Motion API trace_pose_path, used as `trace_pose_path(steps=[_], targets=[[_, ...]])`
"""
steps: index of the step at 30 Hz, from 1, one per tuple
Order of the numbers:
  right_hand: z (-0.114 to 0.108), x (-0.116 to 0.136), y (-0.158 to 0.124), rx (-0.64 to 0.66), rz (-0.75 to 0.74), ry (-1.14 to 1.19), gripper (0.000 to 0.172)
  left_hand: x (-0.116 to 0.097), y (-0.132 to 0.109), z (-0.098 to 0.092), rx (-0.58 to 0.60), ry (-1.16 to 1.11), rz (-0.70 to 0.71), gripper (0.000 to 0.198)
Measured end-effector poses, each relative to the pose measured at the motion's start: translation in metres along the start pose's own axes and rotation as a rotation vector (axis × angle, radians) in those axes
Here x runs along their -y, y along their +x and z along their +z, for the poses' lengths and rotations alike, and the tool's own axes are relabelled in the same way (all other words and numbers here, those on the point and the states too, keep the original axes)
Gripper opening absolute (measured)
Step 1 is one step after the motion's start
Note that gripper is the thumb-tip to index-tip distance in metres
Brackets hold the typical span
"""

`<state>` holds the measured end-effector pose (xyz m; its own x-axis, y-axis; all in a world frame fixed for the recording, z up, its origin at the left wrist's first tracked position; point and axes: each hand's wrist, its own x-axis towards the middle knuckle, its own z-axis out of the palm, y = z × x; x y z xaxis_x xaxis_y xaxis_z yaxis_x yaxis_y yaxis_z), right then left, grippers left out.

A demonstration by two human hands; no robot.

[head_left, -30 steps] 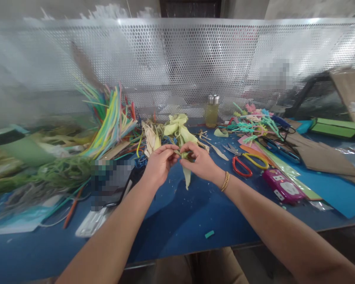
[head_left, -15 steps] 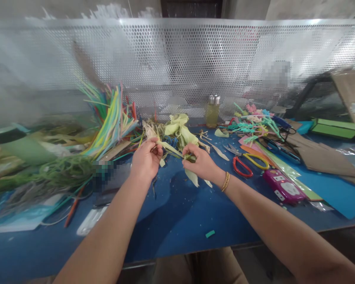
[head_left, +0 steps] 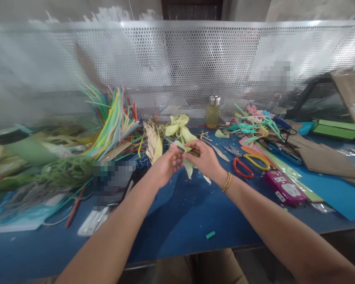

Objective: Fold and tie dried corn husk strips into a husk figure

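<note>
Both hands meet over the blue table at a piece of pale green corn husk (head_left: 189, 169). My right hand (head_left: 203, 158), with a gold bracelet at the wrist, pinches it between thumb and fingers, and part of it hangs below. My left hand (head_left: 167, 165) touches the right fingertips, its fingers curled and its thumb against the husk's left end. The fingers partly hide what they grip. Just behind lies a pile of loose green husks (head_left: 177, 126). Drier, tan husks (head_left: 152, 142) lie left of that pile.
Red-and-yellow-handled scissors (head_left: 245, 165) and a purple box-shaped device (head_left: 284, 187) lie to the right. A glass jar (head_left: 213, 112) stands at the back before a perforated metal panel (head_left: 189, 59). Colourful pipe cleaners (head_left: 109, 122) and green strands (head_left: 68, 171) crowd the left.
My left hand has moved right, away from the dry husks, to meet my right hand. The husk strip stretched between the hands is now gathered at the fingertips. My right hand has barely moved.
</note>
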<state>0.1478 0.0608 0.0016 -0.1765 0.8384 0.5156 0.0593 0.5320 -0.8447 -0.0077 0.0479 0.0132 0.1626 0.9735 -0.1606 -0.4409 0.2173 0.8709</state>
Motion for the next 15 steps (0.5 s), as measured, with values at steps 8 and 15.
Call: trace_pose_path(steps=[8, 15], targets=[[-0.005, 0.007, -0.002, 0.127, -0.178, -0.210, 0.037, 0.011, -0.004, 0.007, 0.113, -0.074, 0.055, 0.020], [-0.012, 0.005, 0.000, 0.101, -0.056, -0.376, 0.031, 0.005, -0.001, 0.005, 0.022, -0.078, 0.048, 0.021]])
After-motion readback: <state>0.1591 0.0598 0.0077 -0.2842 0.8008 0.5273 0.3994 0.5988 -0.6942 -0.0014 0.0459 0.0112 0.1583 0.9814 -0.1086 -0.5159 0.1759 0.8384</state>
